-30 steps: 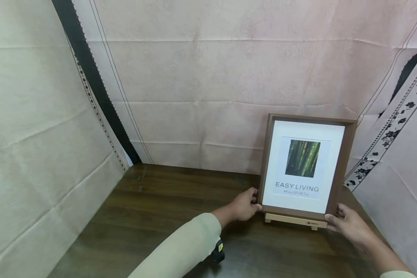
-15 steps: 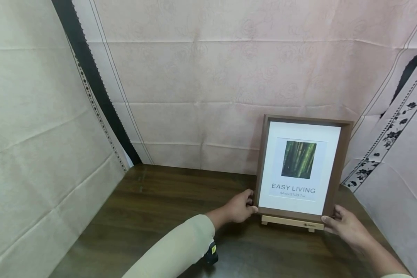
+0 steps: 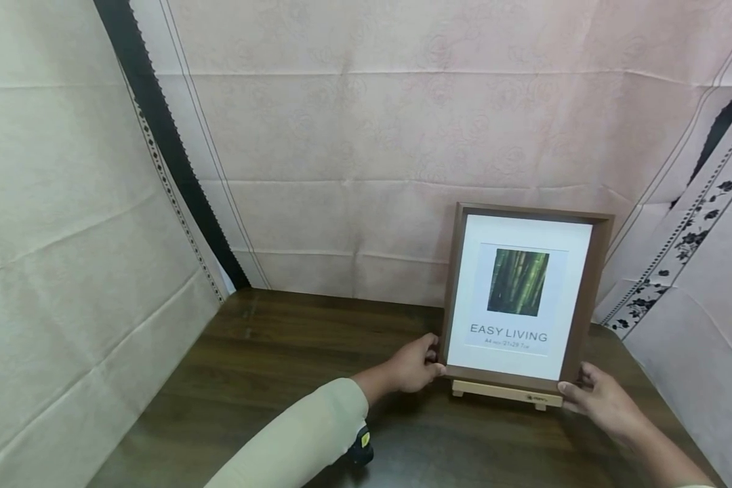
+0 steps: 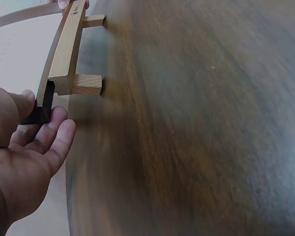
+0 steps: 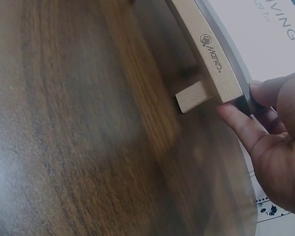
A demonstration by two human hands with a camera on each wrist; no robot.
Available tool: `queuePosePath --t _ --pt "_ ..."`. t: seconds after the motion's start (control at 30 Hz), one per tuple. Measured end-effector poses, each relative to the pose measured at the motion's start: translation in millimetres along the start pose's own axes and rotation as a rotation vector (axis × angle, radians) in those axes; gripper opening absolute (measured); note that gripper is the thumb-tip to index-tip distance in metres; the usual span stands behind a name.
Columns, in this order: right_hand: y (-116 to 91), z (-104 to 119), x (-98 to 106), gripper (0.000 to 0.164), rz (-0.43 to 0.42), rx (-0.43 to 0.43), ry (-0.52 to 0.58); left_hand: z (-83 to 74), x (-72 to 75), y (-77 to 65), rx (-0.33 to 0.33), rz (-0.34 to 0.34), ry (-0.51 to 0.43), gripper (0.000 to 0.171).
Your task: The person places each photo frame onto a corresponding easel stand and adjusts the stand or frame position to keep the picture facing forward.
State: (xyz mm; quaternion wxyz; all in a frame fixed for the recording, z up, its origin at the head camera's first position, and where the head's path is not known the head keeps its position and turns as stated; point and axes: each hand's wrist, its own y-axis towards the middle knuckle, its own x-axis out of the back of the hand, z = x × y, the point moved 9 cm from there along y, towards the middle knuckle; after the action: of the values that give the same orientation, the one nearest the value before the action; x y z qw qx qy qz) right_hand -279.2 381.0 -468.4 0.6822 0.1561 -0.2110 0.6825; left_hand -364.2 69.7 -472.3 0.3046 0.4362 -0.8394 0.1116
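A brown picture frame (image 3: 453, 285) with a white mat, a bamboo picture and the words EASY LIVING leans upright on a small light-wood easel (image 3: 506, 394). At its lower left corner my left hand (image 3: 411, 364) pinches the edge, thumb in front and fingers behind. The lower right corner is gripped by my right hand (image 3: 604, 400), its thumb on the front face. In the right wrist view a fingertip touches the end of the easel's ledge (image 5: 211, 54), which bears the word Maries. Short easel feet (image 4: 87, 84) stick out below the ledge in the left wrist view.
The dark wooden table (image 3: 268, 366) extends to the left and in front. A pale cloth (image 3: 341, 135) hangs behind it, with more cloth at both sides; the right one (image 3: 701, 325) has a floral border. A black device (image 3: 361, 449) is worn under the left wrist.
The picture frame and easel have shifted a little to the left and slightly nearer, both hands moving along with them. Their hold on the lower corners looks the same.
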Motion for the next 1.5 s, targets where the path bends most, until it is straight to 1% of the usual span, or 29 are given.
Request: queuePosePath --t 0.13,0.4,0.67,0.97,1.3,1.5 --pt "0 1 -4 0.071 0.005 -0.006 0.009 1.9 2.6 -2.7 -0.004 0.003 -0.005 0.061" --pt "0 8 -12 0.067 0.002 0.009 0.003 7.1 7.6 -8.9 0.003 0.01 -0.067 0.06" --pt "-2 13 -24 0.069 0.009 0.018 0.023 11.7 17.7 -18.2 0.023 0.005 -0.057 0.055" --pt "0 15 -33 0.071 0.001 0.01 0.006 21.1 23.7 -24.0 0.02 0.007 -0.057 0.053" --pt "1 21 -44 0.067 0.006 0.008 0.009 24.7 34.0 -33.8 0.033 0.011 -0.051 0.05" --pt "1 24 -52 0.069 0.01 0.007 0.029 29.7 39.4 -37.7 0.021 0.005 -0.06 0.043"
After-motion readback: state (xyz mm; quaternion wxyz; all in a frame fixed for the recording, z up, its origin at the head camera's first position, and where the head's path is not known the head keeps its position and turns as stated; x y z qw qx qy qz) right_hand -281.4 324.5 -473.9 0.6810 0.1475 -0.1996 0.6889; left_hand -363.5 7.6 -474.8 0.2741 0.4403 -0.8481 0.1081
